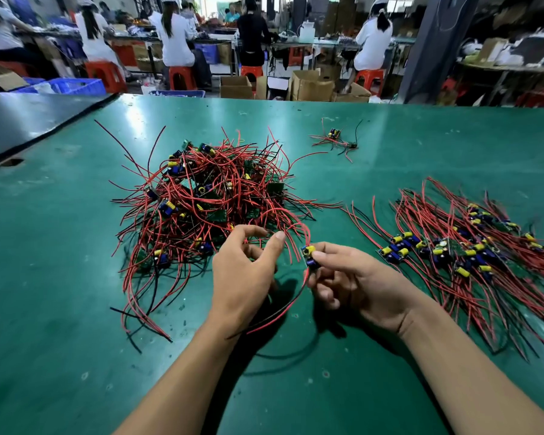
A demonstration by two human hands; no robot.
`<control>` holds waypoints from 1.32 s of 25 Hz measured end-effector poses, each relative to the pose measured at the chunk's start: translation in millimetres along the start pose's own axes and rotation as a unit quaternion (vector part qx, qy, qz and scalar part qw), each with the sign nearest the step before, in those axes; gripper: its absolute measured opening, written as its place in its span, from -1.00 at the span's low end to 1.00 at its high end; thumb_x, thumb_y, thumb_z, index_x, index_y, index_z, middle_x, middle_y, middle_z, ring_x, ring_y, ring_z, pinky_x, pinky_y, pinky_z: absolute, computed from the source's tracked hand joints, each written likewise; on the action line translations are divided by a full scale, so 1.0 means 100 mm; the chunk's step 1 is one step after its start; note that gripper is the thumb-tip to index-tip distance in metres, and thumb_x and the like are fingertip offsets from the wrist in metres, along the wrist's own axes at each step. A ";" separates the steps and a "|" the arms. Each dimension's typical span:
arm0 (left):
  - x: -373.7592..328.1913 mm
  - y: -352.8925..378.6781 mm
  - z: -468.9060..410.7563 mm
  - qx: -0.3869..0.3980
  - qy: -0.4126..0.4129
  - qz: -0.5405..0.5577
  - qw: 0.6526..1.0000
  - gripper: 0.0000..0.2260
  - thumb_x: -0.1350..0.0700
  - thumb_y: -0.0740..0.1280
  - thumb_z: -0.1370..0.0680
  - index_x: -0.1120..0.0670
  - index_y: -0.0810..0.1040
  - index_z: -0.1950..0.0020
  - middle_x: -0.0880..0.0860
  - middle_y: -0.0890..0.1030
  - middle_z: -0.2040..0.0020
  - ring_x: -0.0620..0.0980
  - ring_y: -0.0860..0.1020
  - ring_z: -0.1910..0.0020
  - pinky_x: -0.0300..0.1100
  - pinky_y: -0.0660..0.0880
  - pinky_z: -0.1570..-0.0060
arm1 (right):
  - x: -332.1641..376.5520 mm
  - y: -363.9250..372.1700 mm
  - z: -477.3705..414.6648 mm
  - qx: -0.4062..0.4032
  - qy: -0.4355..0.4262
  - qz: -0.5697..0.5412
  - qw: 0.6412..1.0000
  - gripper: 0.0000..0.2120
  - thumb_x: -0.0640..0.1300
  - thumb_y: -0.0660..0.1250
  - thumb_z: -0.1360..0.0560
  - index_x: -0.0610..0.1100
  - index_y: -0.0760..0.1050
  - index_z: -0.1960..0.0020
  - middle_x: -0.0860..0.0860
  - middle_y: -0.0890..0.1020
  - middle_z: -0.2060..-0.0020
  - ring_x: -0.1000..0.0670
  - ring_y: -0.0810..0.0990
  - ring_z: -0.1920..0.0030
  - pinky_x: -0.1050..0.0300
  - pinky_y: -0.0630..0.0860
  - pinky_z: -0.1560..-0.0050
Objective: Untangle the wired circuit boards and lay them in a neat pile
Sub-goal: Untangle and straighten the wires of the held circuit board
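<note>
Now your right hand [355, 277] has one board [310, 255] in a pinching grip, thumb on the yellow part on top and fingertips beneath, held above the tabletop [76, 277] at the near edge of the tangle [208, 196]. Holding it by the body and not by the wires looks sensible, since that leaves the leads free to slide out. One pair of leads [274, 312], red and black, hangs from the board and sweeps under your left wrist. Other red leads arc from its top towards the tangle, so I judge it is not yet fully free. Your left hand [245, 271] sits between board and tangle, forefinger hooked and thumb raised, with those red leads running through the gap. Whether that grip pinches a lead or only guides it I cannot tell. Its place makes sense either way, because it can hold the tangle back while you draw the board off to the right. The pile [471, 249] lies well to the right, boards in a rough band across the middle and wires fanned the same way, so the right hand is the natural carrier, being the nearer one. Lay this board beside the others with its leads running along theirs. A few strays [335, 139] rest apart at the far side. Pull slowly, as a snagged lead could drag the tangle along.
</note>
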State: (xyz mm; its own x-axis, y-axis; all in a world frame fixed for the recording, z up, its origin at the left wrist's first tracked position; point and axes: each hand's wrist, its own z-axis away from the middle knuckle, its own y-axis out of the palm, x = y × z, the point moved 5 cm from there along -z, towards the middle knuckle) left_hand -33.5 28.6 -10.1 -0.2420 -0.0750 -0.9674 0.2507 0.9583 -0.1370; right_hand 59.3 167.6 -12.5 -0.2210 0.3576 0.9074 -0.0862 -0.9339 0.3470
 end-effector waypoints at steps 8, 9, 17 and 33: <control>-0.01 0.24 0.11 0.117 -0.056 0.120 0.984 -0.78 0.05 0.36 -0.59 0.14 0.64 0.18 0.06 0.54 0.45 -0.04 0.45 0.50 -0.23 0.38 0.48 | -0.05 0.02 -0.15 -0.059 -0.071 0.042 0.995 -0.66 0.00 0.49 -0.37 -0.10 0.44 -0.01 -0.07 0.58 0.38 0.07 0.43 0.51 0.30 0.30 0.53; -0.01 0.25 0.11 0.124 -0.066 0.145 0.979 -0.80 0.08 0.35 -0.59 0.14 0.65 0.16 0.00 0.54 0.44 -0.10 0.45 0.51 -0.28 0.37 0.51 | -0.06 0.02 -0.15 -0.061 -0.075 0.051 0.994 -0.65 0.00 0.54 -0.34 -0.09 0.46 0.00 -0.06 0.60 0.36 0.05 0.50 0.47 0.29 0.38 0.48; 0.03 0.26 0.09 0.144 -0.101 0.181 0.968 -0.84 0.24 0.33 -0.58 0.15 0.62 0.19 0.02 0.59 0.39 -0.11 0.51 0.46 -0.29 0.50 0.45 | -0.07 0.00 -0.16 -0.084 -0.091 0.089 0.988 -0.55 0.07 0.58 -0.35 -0.08 0.54 -0.13 -0.15 0.59 0.22 -0.08 0.53 0.28 0.09 0.48 0.22; 0.04 0.35 0.10 0.282 -0.106 0.188 0.935 -0.82 0.26 0.30 -0.59 0.16 0.70 0.06 0.08 0.62 0.26 -0.08 0.57 0.35 -0.28 0.53 0.37 | -0.07 -0.01 -0.21 -0.090 -0.097 0.007 0.991 -0.77 -0.07 0.41 -0.48 -0.12 0.70 -0.09 -0.19 0.70 0.05 -0.12 0.68 0.16 -0.04 0.67 0.15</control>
State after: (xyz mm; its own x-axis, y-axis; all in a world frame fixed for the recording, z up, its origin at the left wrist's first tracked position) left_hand -15.9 58.6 -20.5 0.1387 0.1284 -0.9820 0.7489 0.6352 0.1888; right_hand 40.6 166.0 -24.3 -0.0329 0.3215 0.9463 -0.2596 -0.9171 0.3026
